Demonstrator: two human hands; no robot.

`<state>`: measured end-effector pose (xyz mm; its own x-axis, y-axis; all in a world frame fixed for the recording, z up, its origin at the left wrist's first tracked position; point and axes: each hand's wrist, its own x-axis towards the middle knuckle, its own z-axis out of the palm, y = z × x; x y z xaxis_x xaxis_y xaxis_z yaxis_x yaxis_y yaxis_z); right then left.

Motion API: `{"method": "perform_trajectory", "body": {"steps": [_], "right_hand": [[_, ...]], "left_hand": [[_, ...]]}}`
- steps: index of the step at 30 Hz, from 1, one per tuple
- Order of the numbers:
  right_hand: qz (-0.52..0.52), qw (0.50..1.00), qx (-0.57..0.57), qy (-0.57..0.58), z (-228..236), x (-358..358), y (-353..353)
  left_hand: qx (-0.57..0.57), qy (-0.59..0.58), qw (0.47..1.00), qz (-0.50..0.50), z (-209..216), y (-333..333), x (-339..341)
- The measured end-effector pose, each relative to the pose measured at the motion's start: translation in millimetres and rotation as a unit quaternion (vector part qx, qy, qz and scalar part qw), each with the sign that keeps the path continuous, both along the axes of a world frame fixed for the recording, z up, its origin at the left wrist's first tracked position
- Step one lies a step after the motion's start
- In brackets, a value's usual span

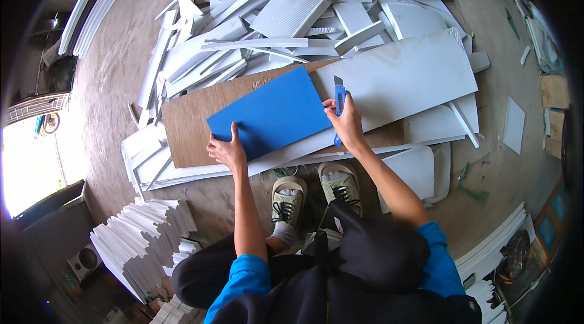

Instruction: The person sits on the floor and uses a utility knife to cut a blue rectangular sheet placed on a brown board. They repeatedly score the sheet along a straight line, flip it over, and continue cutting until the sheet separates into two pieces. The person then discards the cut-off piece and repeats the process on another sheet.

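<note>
A blue rectangular board (271,111) lies slantwise over a brown wooden board (194,117) and a long white panel (420,74). My left hand (228,150) grips its lower left corner, thumb on top and fingers at the edge. In my right hand (345,120) is a blue utility knife (339,96), its blade out and pointing away from me. The knife stands just right of the blue board's right edge, and my right fingertips are close to that edge; whether they touch it I cannot tell.
Beyond the boards spreads a heap of white offcuts (298,10). Stacked white strips (143,236) stand at my lower left. My shoes (289,199) are right before the boards' near edge. More white panels (410,172) lie at the right, and wooden blocks (553,93) sit at the far right.
</note>
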<state>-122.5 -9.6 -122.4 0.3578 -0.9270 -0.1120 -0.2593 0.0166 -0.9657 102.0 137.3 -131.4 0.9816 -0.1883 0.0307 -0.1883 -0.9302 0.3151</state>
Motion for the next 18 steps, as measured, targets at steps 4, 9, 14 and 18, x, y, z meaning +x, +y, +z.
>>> {"method": "perform_trajectory", "body": {"steps": [4, 9, 14, 18], "right_hand": [[-0.002, 1.0, -0.001, -0.007, -4.5, 0.0, -0.4], [-0.007, 1.0, -0.011, 0.002, -8.1, -1.4, -1.1], [-0.004, 1.0, -0.015, -0.007, -6.3, -0.2, 0.3], [-0.003, 0.999, -0.033, -0.009, -7.8, -0.3, -1.6]], "left_hand": [[-0.013, -0.01, 1.0, -0.003, -7.2, 0.7, 2.2], [-0.022, -0.021, 0.999, -0.02, -14.9, 3.9, 3.5], [-0.012, -0.042, 0.999, -0.031, -15.9, 6.5, 2.7], [-0.002, -0.023, 0.999, -0.025, -5.9, -0.2, -6.1]]}}
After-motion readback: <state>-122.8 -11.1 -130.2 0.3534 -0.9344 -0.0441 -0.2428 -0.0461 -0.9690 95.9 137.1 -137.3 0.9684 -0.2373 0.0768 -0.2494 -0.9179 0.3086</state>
